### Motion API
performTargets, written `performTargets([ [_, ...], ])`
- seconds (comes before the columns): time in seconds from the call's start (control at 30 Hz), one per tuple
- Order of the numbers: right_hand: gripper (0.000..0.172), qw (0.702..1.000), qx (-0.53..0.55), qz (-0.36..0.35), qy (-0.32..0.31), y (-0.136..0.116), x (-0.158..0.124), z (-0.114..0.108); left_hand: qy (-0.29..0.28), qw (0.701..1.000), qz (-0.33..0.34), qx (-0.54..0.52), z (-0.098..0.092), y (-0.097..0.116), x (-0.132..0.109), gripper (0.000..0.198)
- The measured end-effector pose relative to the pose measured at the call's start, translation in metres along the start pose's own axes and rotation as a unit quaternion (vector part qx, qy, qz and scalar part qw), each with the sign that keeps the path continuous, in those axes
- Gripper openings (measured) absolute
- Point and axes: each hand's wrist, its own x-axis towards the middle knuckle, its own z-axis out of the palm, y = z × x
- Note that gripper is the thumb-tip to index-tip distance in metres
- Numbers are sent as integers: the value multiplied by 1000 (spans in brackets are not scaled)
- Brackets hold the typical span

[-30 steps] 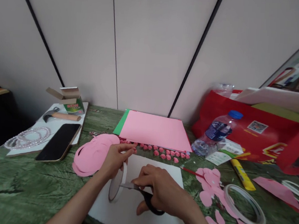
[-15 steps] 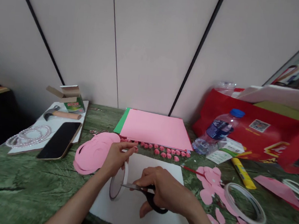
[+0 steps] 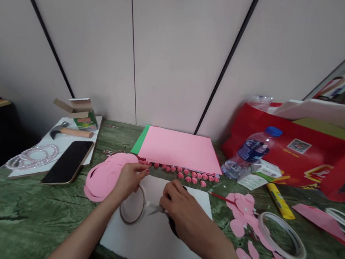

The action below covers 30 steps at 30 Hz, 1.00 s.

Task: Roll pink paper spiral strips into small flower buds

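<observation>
The green table (image 3: pixel 21 204) carries a white sheet (image 3: pixel 155 242), pink cutouts (image 3: pixel 237 228) and a yellow tube (image 3: pixel 280 202).

There are two tape rolls (image 3: pixel 144 203), one pair of scissors (image 3: pixel 156 210), one phone (image 3: pixel 68 162).

And the right hand (image 3: pixel 184 216) covers most of the scissors' handles (image 3: pixel 173 226), while the red bag (image 3: pixel 320 150) is cut off at right!

left hand (image 3: pixel 129 182): tape roll (image 3: pixel 144 203) | right hand (image 3: pixel 184 214): scissors (image 3: pixel 156 210) | white sheet (image 3: pixel 155 244) beneath
</observation>
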Motion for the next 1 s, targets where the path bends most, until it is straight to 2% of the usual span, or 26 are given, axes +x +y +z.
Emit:
performTargets([
  [0.2,20,997,-28,64,-43,0,1,6,60,997,24,42,-8,3,3,17],
  [0.37,24,991,-23,103,-86,7,-1,13,78,993,46,79,-12,5,4,18],
  [0.5,26,989,-19,114,-91,7,-2,10,88,987,81,110,-12,4,5,16],
  [0.63,31,984,-4,131,-123,6,-2,6,81,982,102,137,-10,-1,5,19],
  [0.77,38,988,4,116,-98,8,-3,6,81,977,113,162,-9,-7,7,21],
  [0.87,34,992,-3,107,-74,8,-3,7,81,975,114,174,-9,-8,7,21],
  [1.0,28,987,-10,127,-93,6,-2,9,80,974,114,180,-9,-9,8,22],
])
